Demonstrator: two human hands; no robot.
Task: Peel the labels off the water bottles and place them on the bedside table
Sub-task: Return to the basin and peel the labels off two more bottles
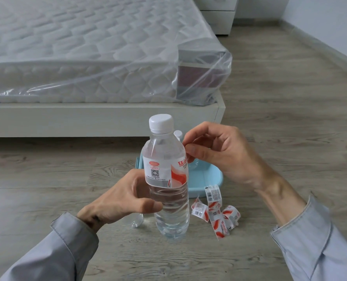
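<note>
A clear water bottle (171, 207) with a white cap is held upright above the wooden floor. My left hand (120, 197) grips its middle, just below the white and red label (165, 172) that still wraps it. My right hand (219, 153) is at the label's upper right edge, thumb and forefinger pinched there. Peeled labels (219, 211) lie curled on the floor to the right of the bottle. Behind the held bottle, another bottle's cap (178, 134) shows above a light blue tray (207, 179). The bedside table (219, 15) stands at the far top, beside the bed.
A bed with a plastic-wrapped mattress (87, 47) on a pale frame (99, 120) fills the upper left. Wooden floor (280, 98) runs to the right toward a white wall. A clear plastic piece (137, 221) lies on the floor under my left hand.
</note>
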